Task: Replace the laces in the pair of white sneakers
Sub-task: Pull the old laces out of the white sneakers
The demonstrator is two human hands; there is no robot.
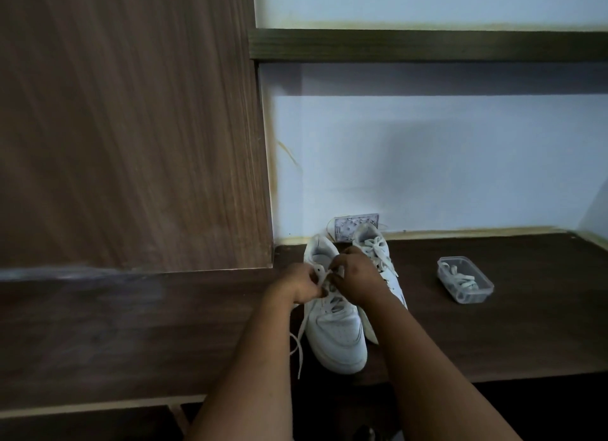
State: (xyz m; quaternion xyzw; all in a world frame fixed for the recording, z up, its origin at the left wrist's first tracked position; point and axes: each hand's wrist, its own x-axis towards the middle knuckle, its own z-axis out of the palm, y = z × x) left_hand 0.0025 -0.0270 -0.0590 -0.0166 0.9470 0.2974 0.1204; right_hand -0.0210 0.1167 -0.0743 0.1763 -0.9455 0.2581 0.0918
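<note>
A dark wood desk (493, 325) runs along a pale blue wall (427, 161), with a tall brown panel (131, 128) rising on my left and a dark shelf (427, 46) crossing the wall above. Two white sneakers stand side by side near the desk's left end, toes pointing toward me. The near sneaker (335, 335) sits in front of me, and the far sneaker (378, 253) is just beside it on the right, touching it, partly hidden behind my right wrist and with its lace in a bow.

Both my hands meet over the near sneaker's eyelets. My left hand (304, 284) has its fingers curled, pinching a lace (324, 274) at the top of the tongue. My right hand (357, 274) is curled too, its fingertips pinching the same lace from the other side. A loose end (297, 348) of lace trails down over the desk to the shoe's left.

Well apart to the right, a clear tub (465, 279) sits on the desk with more white laces coiled inside. A small patterned box (355, 225) leans against the wall behind the sneakers.
</note>
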